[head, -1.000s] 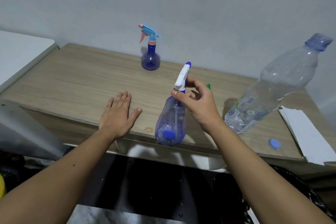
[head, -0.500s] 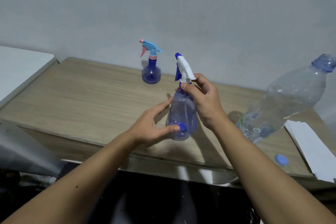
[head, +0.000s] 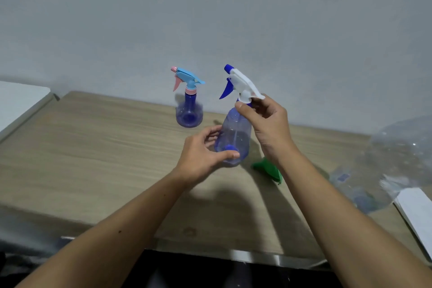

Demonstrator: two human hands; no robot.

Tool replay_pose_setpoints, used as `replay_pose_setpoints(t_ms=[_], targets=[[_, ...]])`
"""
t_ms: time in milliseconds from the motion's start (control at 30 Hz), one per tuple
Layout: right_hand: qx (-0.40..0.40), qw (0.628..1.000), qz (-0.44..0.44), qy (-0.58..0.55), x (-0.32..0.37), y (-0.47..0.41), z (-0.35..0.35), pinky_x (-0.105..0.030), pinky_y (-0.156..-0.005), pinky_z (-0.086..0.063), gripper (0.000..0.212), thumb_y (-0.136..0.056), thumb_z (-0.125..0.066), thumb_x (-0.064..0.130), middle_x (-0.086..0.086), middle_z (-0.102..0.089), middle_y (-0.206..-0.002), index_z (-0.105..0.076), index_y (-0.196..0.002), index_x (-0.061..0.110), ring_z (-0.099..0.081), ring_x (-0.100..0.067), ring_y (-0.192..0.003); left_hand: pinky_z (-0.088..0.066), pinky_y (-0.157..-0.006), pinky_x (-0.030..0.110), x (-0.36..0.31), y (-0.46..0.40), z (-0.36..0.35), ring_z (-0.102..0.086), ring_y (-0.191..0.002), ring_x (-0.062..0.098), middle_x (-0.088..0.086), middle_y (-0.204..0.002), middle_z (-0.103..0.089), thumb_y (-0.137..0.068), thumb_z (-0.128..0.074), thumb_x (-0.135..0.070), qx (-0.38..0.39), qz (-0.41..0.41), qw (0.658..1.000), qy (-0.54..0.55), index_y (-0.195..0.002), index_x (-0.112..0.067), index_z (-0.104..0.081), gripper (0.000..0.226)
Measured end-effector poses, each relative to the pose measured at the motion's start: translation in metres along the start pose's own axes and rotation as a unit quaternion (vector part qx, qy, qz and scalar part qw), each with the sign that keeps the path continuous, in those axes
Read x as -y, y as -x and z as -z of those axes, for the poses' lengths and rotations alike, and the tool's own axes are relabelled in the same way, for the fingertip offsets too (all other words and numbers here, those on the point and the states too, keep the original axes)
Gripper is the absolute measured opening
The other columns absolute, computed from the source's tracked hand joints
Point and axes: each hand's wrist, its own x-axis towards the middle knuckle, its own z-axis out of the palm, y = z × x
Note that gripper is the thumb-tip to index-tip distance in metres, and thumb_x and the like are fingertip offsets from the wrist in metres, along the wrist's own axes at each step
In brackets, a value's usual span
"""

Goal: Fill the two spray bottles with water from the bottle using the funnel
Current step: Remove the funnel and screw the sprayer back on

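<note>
I hold a clear blue spray bottle (head: 235,134) with a white and blue trigger head upright above the wooden table (head: 93,154). My left hand (head: 202,155) grips its lower body. My right hand (head: 264,121) pinches the neck just under the trigger head. A second, smaller spray bottle (head: 189,110) with a light blue and pink head stands at the back by the wall. A green funnel (head: 268,169) lies on the table, partly hidden behind my right forearm. The large clear water bottle (head: 392,161) stands blurred at the right.
White paper (head: 418,213) lies at the table's right front corner. A white surface (head: 18,100) adjoins the table on the left. A grey wall runs close behind the table. The table's front edge is a metal strip.
My left hand came off the table and took the bottle's base. Both hands raised the bottle from tilted to upright and further from the front edge. The funnel has come into sight.
</note>
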Motion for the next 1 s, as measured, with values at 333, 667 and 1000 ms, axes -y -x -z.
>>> replay_pose_setpoints(t_ms=[333, 667, 1000], targets=[[-0.029, 0.999, 0.014, 0.032, -0.025, -0.063, -0.007, -0.03, -0.091, -0.06, 0.034, -0.088, -0.084, 0.01, -0.007, -0.076, -0.101, -0.065, -0.114, 0.001, -0.073, -0.015, -0.093, -0.059, -0.106, 0.038, 0.018, -0.07, -0.024, -0.068, -0.118, 0.008, -0.01, -0.129, -0.072, -0.064, -0.102, -0.043, -0.114, -0.016, 0.99, -0.086, -0.138, -0.024, -0.062, 0.087], [-0.045, 0.995, 0.007, 0.084, -0.048, -0.095, -0.009, -0.023, -0.082, -0.058, 0.025, -0.086, -0.087, 0.016, 0.003, -0.074, -0.092, -0.072, -0.106, 0.011, -0.068, -0.006, -0.081, -0.061, -0.103, 0.041, 0.036, -0.103, -0.03, -0.069, -0.118, 0.014, -0.005, -0.13, -0.071, -0.069, -0.099, -0.047, -0.118, -0.022, 0.983, -0.138, -0.139, -0.022, -0.057, 0.085], [-0.046, 0.992, 0.021, 0.119, -0.056, -0.103, 0.0, -0.021, -0.084, -0.057, 0.035, -0.089, -0.084, 0.013, 0.001, -0.073, -0.096, -0.07, -0.12, 0.007, -0.062, 0.003, -0.072, -0.061, -0.101, 0.042, 0.041, -0.108, -0.039, -0.067, -0.117, 0.015, -0.003, -0.13, -0.066, -0.072, -0.096, -0.052, -0.115, -0.039, 0.977, -0.176, -0.137, -0.023, -0.053, 0.083]])
